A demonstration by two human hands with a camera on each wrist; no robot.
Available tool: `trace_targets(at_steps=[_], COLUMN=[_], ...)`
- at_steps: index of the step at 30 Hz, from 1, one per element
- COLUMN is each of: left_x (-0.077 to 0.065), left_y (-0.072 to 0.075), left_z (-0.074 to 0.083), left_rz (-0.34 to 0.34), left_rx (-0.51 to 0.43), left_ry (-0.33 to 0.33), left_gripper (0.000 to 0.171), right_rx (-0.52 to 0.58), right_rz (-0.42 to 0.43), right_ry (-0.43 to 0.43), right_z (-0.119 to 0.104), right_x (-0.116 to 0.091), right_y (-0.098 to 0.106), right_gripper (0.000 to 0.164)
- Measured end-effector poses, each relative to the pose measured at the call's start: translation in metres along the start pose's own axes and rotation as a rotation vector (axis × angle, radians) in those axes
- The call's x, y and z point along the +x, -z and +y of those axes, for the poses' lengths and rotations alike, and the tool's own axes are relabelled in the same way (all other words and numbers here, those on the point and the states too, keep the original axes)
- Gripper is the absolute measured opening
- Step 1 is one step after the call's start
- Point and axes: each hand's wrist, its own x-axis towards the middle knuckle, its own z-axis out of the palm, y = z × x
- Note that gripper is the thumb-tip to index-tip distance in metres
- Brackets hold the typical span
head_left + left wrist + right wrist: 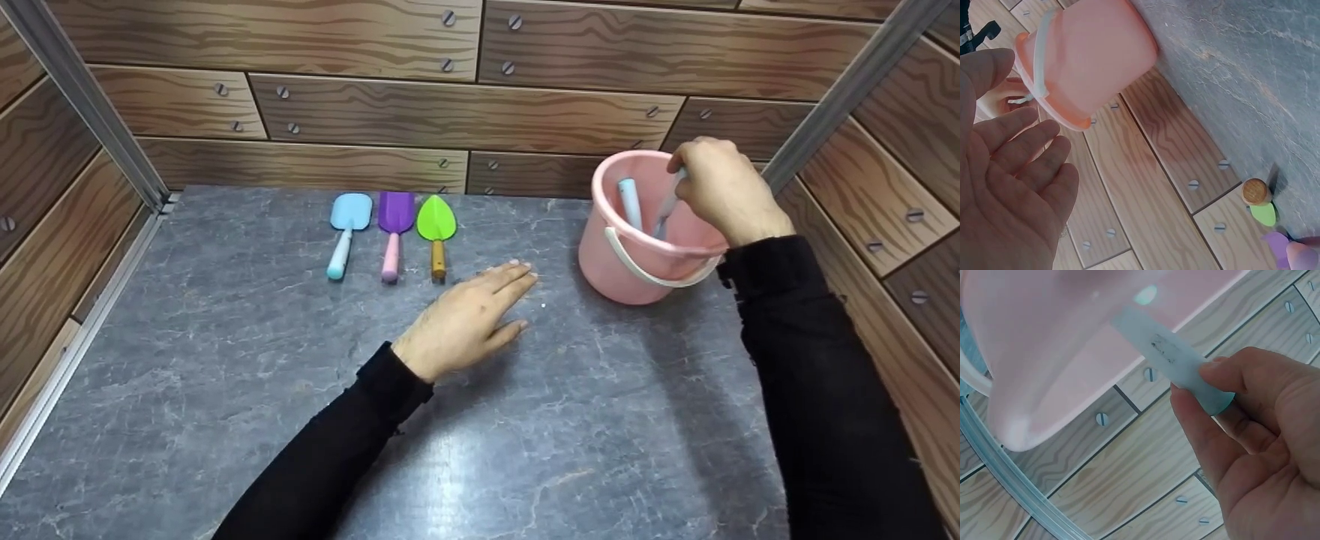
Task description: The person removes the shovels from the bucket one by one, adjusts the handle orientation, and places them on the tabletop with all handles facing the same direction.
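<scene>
At the bucket's far right rim, my right hand (726,187) pinches the end of a pale blue-grey tool handle (1168,357) between thumb and fingers. The handle slants down into the pink bucket (626,262); its lower end is hidden inside. A second, light blue handle (630,202) leans within the bucket, its head also out of sight. My left hand (472,319) hovers or rests over the grey table with fingers extended and nothing in it, left of the bucket. In the left wrist view its palm (1013,185) shows bare.
Left of the bucket lie three toy tools in a row: a blue shovel (351,214), a purple shovel (396,214) with a pink handle, and a green trowel (436,219) with a brown handle. A white bail (637,266) hangs on the bucket's front. Wood-patterned walls (360,112) enclose the table.
</scene>
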Motion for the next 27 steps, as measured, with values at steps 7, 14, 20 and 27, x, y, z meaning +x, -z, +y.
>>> trace_targets(at_steps=[7, 14, 20, 27], left_x=[0.0, 0.001, 0.0, -0.001], left_y=[0.0, -0.001, -0.001, 0.0], left_z=[-0.001, -0.004, -0.004, -0.004], left_rz=[-0.001, 0.017, 0.01, 0.009], left_rx=[0.001, -0.025, -0.029, -0.038], left_ry=[0.004, 0.001, 0.007, 0.013], left_gripper=[0.067, 0.068, 0.068, 0.067], right_rx=[-0.006, 0.017, 0.054, 0.073], right_rz=[0.073, 0.163, 0.221, 0.277], right_ry=[0.021, 0.047, 0.054, 0.065], right_z=[-0.004, -0.009, -0.016, -0.025], right_x=[-0.005, -0.01, -0.015, -0.023], right_y=[0.004, 0.007, 0.013, 0.019], right_gripper=[0.045, 0.043, 0.033, 0.03])
